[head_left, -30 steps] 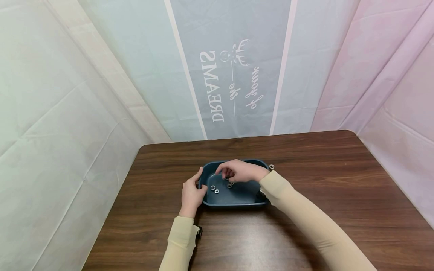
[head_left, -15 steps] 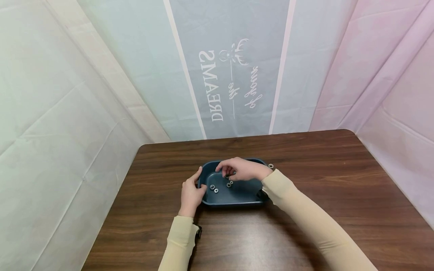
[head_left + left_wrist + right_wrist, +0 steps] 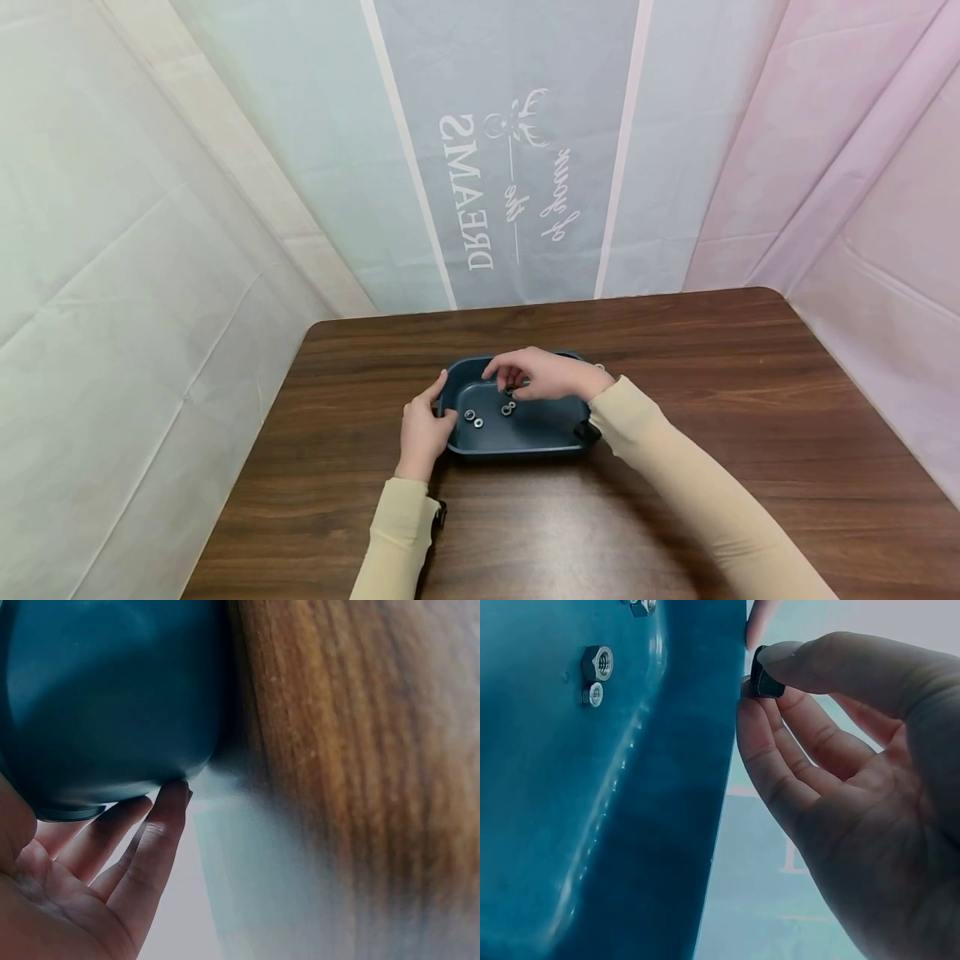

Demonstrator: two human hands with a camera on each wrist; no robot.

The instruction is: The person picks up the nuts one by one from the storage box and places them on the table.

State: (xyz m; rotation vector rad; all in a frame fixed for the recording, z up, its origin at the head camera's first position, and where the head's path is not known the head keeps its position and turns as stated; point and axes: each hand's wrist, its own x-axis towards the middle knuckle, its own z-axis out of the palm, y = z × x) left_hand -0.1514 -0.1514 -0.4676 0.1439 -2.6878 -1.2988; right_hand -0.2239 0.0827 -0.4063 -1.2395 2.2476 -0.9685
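Note:
My left hand [image 3: 426, 429] grips the left end of a dark blue tray [image 3: 517, 452], thumb inside the rim and fingers against the outer wall. In the left wrist view, those fingers [image 3: 154, 847] touch the tray's underside or wall. Over the tray, my right hand [image 3: 551, 375] pinches a dark nut [image 3: 766, 679] between thumb and fingertips. On the tray floor lie a larger hex nut [image 3: 598, 663] and a smaller nut [image 3: 592, 694] side by side. Another pair, a larger nut [image 3: 469, 415] and a small one [image 3: 478, 423], lies near my left thumb.
The tray stands on a brown wood-grain table [image 3: 360, 367]. Beyond the tray's far right corner, a nut [image 3: 600, 367] shows partly behind my right wrist. A printed cloth [image 3: 517, 250] hangs behind the table's far edge, with pale cloth at both sides.
My right hand has shifted slightly right and up with the dark nut, now covering more of the nut beyond the tray. The left hand keeps its hold on the tray.

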